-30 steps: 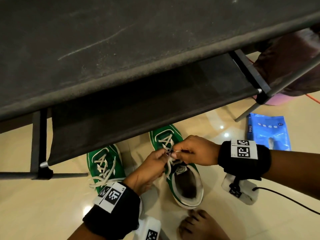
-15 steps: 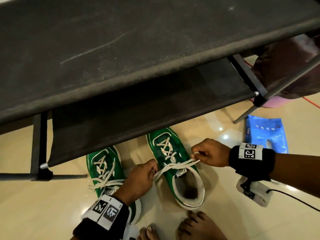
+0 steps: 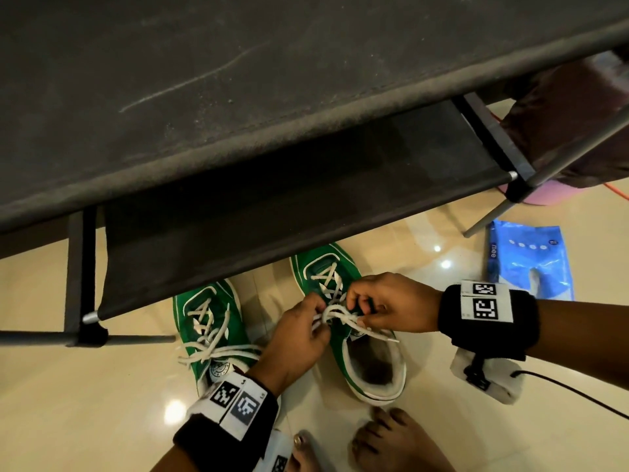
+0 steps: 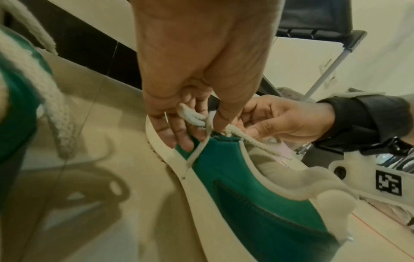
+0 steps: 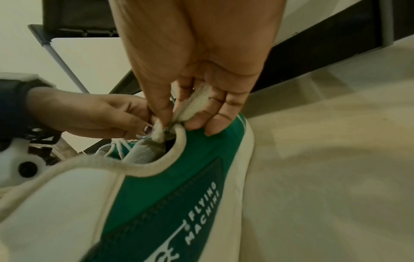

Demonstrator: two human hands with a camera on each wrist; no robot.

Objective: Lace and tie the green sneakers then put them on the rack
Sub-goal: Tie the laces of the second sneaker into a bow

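Observation:
Two green sneakers with white soles stand on the floor in front of the rack. The right sneaker (image 3: 354,349) has both my hands over its tongue. My left hand (image 3: 303,332) pinches one white lace (image 4: 192,118) and my right hand (image 3: 381,306) pinches the other lace end (image 5: 192,104), the two crossing in a knot (image 3: 335,315) between them. The left sneaker (image 3: 211,332) stands beside it with its laces (image 3: 218,350) loose and spread across the top. Its heel is hidden by my left wrist.
The dark fabric shoe rack (image 3: 272,97) overhangs the toes of both sneakers, its lower shelf (image 3: 272,206) just above them. A blue plastic packet (image 3: 527,264) lies on the tiled floor at the right. Bare feet (image 3: 391,441) stand just behind the right sneaker's heel.
Half a second ago my hands were pulled apart, drawing the lace ends taut sideways. Now they have come back together over the tongue, with the laces gathered in a knot between them.

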